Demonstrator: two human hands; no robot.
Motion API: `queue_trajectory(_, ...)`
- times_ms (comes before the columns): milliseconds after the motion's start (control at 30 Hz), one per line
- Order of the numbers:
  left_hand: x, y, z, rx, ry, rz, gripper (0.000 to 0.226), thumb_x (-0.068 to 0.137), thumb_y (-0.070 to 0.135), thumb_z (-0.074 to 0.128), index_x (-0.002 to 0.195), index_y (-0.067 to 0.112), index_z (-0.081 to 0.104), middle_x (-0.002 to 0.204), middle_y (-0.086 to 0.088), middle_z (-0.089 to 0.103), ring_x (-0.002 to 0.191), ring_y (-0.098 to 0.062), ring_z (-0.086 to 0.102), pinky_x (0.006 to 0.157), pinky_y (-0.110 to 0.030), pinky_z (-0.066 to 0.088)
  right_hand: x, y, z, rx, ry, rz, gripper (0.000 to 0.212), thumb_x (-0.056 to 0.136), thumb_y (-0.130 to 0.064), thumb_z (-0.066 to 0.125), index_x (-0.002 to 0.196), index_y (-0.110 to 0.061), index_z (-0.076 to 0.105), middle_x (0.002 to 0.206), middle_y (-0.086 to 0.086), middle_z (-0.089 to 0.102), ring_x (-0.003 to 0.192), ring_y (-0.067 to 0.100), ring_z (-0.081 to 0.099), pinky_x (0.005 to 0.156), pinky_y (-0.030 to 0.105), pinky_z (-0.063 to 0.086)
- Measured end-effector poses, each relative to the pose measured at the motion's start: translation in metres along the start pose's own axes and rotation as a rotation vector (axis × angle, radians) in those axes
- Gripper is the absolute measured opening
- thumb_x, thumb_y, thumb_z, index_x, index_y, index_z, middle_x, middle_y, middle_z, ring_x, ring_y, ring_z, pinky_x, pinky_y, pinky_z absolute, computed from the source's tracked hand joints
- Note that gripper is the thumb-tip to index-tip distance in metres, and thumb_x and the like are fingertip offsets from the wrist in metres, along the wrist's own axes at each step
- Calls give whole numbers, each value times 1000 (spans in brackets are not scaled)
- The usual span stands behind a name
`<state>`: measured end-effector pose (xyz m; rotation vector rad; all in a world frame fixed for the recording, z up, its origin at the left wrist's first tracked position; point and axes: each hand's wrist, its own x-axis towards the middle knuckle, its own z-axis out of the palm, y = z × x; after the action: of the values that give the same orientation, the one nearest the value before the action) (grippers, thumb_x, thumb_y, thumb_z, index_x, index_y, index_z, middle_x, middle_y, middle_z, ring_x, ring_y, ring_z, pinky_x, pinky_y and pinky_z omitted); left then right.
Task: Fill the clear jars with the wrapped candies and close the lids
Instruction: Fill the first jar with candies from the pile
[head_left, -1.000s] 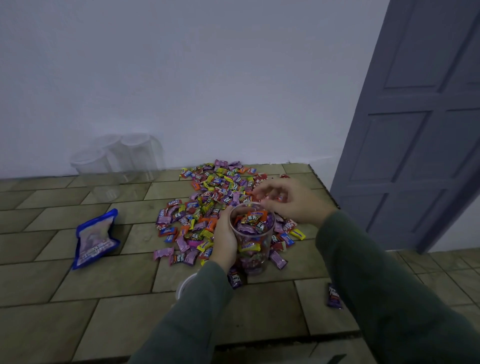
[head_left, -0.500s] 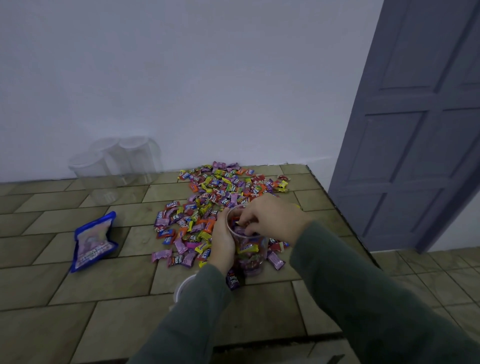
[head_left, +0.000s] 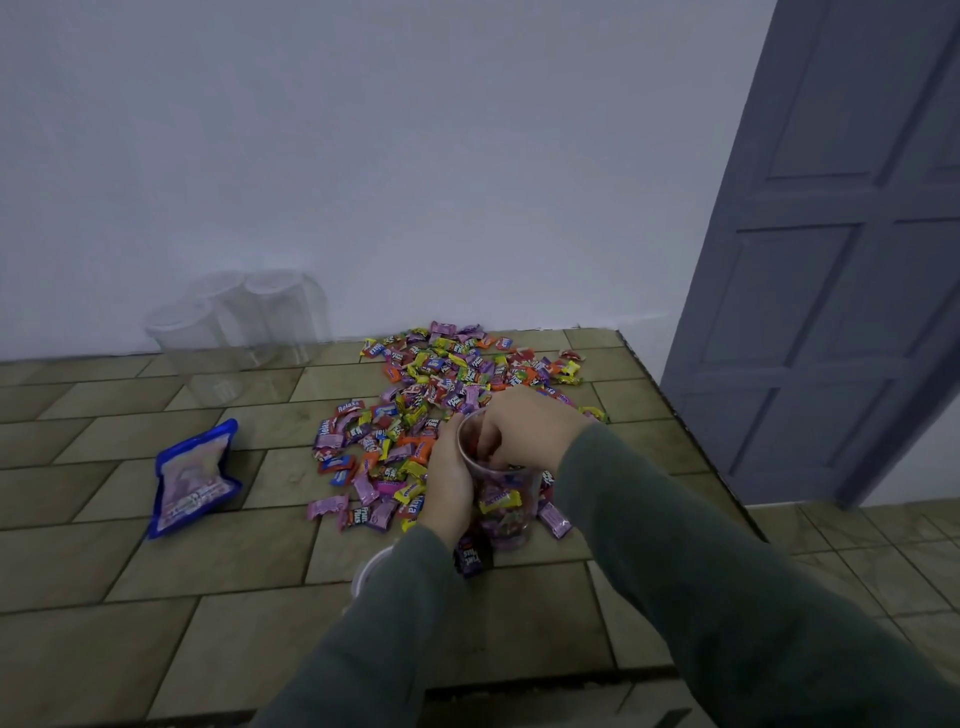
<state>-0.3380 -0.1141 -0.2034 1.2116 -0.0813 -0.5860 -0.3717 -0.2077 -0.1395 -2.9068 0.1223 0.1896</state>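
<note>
The right hand (head_left: 524, 431) is seen with its fingers curled down inside the mouth of a clear jar (head_left: 506, 499); whether candies are pinched there cannot be told. The jar is gripped round its side by the left hand (head_left: 449, 480) and held upright on the tiled worktop (head_left: 208, 561), partly filled. The candy pile (head_left: 447, 384) lies just behind and left of the jar, touching its base, so the right hand is judged nearer for the next scoop. A white lid (head_left: 366, 569) shows under the left sleeve. Three empty jars (head_left: 239, 322) stand by the wall, well apart. A blue bag (head_left: 192, 478) lies at the left.
</note>
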Motion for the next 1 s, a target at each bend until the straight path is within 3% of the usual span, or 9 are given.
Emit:
queue_trajectory(67, -2, 2, -4, 61, -2, 31, 40, 102, 29, 38, 81, 17, 69, 67, -1, 72, 69, -16, 65, 61, -25, 51, -9, 3, -2, 30, 58, -24, 26, 88, -14, 66, 111, -19, 73, 112, -2, 69, 97, 12, 58, 75, 15, 35)
queue_trajectory(167, -2, 13, -13, 326, -14, 194, 35, 102, 27, 39, 90, 23, 71, 89, -6, 74, 73, -17, 66, 52, -20, 49, -25, 12, -7, 188, 203, -23, 24, 85, -23, 71, 109, -24, 73, 104, -4, 68, 85, 8, 56, 69, 18, 43)
queue_trajectory(267, 1, 32, -15, 363, 6, 331, 29, 101, 22, 42, 99, 20, 71, 102, 1, 73, 95, -19, 66, 78, -28, 54, -45, 28, -11, 380, 434, 7, 17, 89, -29, 67, 105, -25, 73, 91, -13, 63, 80, 0, 56, 71, 17, 47)
queue_trajectory(333, -2, 49, -6, 382, 40, 441, 26, 99, 16, 45, 98, 20, 71, 101, 9, 71, 96, -9, 63, 87, -29, 51, -58, 42, -8, 424, 519, 74, 16, 93, -27, 62, 105, -25, 71, 89, -17, 60, 79, -4, 54, 69, 14, 46)
queue_trajectory(500, -38, 58, 41, 566, -107, 783, 19, 95, 12, 52, 99, 18, 70, 97, 4, 67, 73, 4, 57, 67, -13, 44, -79, 90, 25, 456, 484, 312, 19, 96, -22, 57, 111, -19, 69, 87, -8, 62, 73, -1, 54, 58, 12, 38)
queue_trajectory(600, -51, 18, 71, 833, -249, 934, 16, 90, 13, 58, 102, 16, 68, 100, 3, 64, 85, -6, 54, 76, -19, 44, -86, 115, 47, 465, 466, 388, 18, 94, -18, 60, 107, -15, 72, 91, 1, 68, 73, 9, 56, 67, 20, 41)
queue_trajectory(733, -36, -55, 82, 1161, -483, 737, 37, 90, 26, 59, 125, 15, 57, 120, -3, 53, 115, -19, 46, 99, -33, 40, -91, 144, 69, 472, 368, 422, 16, 94, -17, 59, 105, -17, 70, 93, -2, 65, 86, 16, 59, 70, 19, 39)
queue_trajectory(833, -27, -101, 76, 1478, -509, 681, 70, 84, 57, 59, 141, 22, 39, 139, -4, 40, 128, -25, 33, 104, -42, 34, -89, 164, 81, 421, 315, 445, 23, 94, -17, 60, 115, -12, 68, 111, 7, 67, 89, 14, 55, 75, 16, 36)
queue_trajectory(1000, -19, -134, 70, 1667, -547, 600, 109, 71, 78, 57, 153, 26, 9, 158, -4, 12, 145, -28, 8, 112, -56, 14, -76, 183, 94, 269, 246, 421, 29, 97, -23, 54, 124, -18, 63, 122, 9, 54, 116, 24, 51, 101, 34, 39)
